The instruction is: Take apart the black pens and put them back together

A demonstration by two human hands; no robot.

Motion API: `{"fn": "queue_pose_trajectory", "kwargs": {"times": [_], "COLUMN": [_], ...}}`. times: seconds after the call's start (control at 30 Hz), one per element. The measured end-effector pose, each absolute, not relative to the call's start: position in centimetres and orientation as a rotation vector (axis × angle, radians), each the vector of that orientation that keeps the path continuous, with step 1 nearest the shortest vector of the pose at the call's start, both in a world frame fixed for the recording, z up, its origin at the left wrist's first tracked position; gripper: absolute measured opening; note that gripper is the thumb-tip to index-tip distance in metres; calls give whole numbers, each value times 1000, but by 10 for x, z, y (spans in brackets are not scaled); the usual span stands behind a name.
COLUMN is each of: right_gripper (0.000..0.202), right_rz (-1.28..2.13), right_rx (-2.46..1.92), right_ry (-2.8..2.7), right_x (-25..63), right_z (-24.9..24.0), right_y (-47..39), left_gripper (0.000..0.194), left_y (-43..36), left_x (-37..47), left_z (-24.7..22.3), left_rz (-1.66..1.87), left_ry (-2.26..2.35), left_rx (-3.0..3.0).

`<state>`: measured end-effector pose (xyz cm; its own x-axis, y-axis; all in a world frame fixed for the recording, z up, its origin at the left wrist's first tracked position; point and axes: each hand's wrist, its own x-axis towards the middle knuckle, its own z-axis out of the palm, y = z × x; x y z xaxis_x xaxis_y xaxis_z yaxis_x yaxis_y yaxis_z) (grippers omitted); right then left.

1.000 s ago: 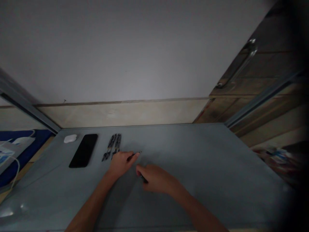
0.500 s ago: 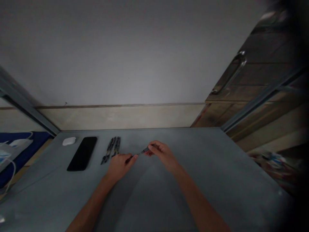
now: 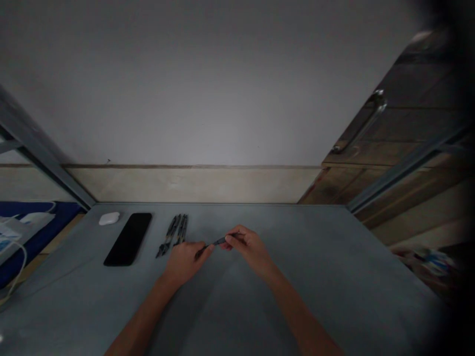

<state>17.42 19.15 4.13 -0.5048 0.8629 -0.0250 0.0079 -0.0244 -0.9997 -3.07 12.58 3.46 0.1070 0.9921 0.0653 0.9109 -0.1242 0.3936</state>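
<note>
A slim dark pen (image 3: 219, 242) spans the gap between my hands over the grey tabletop (image 3: 237, 306). My left hand (image 3: 185, 262) is closed on its lower left end, thumb along the barrel. At the upper right end, my right hand (image 3: 250, 247) pinches it between thumb and fingers. Whether it is one piece or two parts meeting is too small to tell. Left of my left hand lie several similar dark pens (image 3: 172, 235) in two small groups; their near ends are partly hidden by that hand.
A black phone (image 3: 128, 240) and a white earbud case (image 3: 109, 218) lie at the table's left. A pale wall (image 3: 208, 99) stands behind. Grey metal posts (image 3: 55, 165) rise at the back corners. A wooden door with a metal handle (image 3: 361, 128) is at right.
My hands have come slightly closer together, and the thin shiny stretch between them on the pen has shortened. The whole view has shifted a little. The pens, phone and case lie as before.
</note>
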Motion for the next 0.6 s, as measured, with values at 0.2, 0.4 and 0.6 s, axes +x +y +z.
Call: {"fn": "queue_pose_trajectory", "kwargs": {"times": [0.2,0.4,0.6], "right_gripper": [28,22,16], "right_rz": [1588,1605,1676], "right_rx": [-928,-913,-869], "right_ry": [-1575,-1575,-1612], "right_x": [175,174,165], "right_z": [35,32,27], "right_y": [194,193,184], "left_gripper": [38,37,33], "left_y": [126,126,124], "left_x": [-29,-29,-24], "left_z": [32,30,30], "left_rz": [445,402,362], "left_ry": [1785,1753,1712], "left_rx": [2138,2144,2118]}}
